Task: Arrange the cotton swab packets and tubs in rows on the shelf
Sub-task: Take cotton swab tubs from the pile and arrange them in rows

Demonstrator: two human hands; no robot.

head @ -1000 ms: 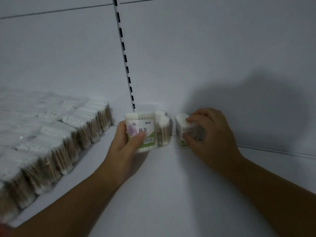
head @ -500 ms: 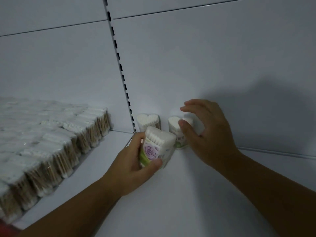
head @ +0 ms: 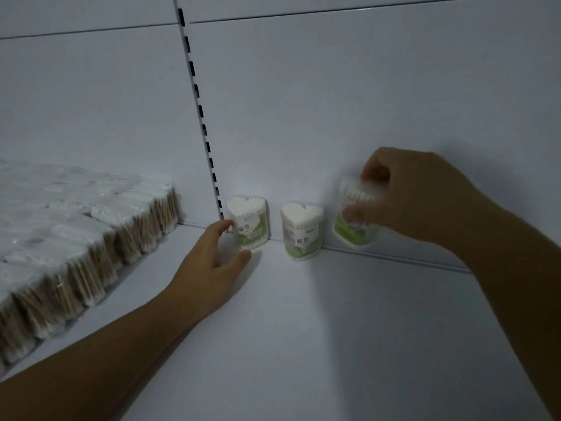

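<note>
Three heart-shaped tubs of cotton swabs with green labels stand in a row against the back wall of the white shelf (head: 303, 344). My left hand (head: 217, 259) is at the left tub (head: 250, 221), with a fingertip on its left side and the thumb by its front base, fingers loose. The middle tub (head: 302, 230) stands free. My right hand (head: 409, 199) grips the right tub (head: 353, 229), fingers curled over its top and thumb on its front. The tub is tilted slightly.
Rows of clear cotton swab packets (head: 91, 238) with wooden sticks fill the shelf's left side. A slotted upright (head: 197, 101) runs down the back wall (head: 364, 101) just left of the tubs. Bare shelf lies in front and to the right.
My left hand has let go of the tub it was carrying, and three tubs now line the wall. My right hand has moved right with a tub in its grip.
</note>
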